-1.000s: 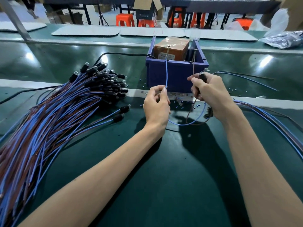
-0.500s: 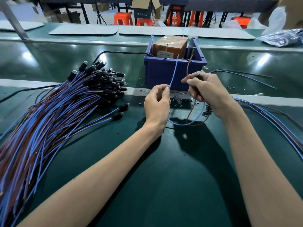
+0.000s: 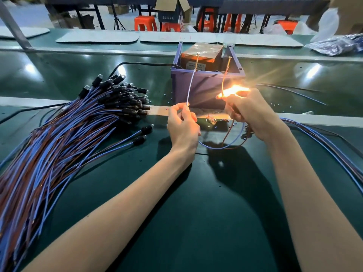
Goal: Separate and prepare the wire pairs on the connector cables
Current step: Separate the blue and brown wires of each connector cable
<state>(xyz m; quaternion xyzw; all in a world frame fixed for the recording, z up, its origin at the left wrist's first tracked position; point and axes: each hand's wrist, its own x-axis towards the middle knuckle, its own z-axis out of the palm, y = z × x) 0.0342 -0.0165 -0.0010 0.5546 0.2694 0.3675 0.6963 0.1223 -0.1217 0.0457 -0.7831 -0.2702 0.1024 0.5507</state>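
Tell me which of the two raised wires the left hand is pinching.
The blue wire: the left hand pinches it in front of the purple box. The brown wire rises from the right hand instead.

Hands: two, left hand (image 3: 182, 126) and right hand (image 3: 253, 112). Raised wires: two, one blue wire (image 3: 190, 87) and one brown wire (image 3: 224, 77). Bin (image 3: 204, 89): one, with one box (image 3: 202, 54) inside. Bundle (image 3: 68, 134): one, cables past counting. Loose cables (image 3: 146, 129) beside it: two. Stools (image 3: 145, 22): perhaps five, partly hidden.
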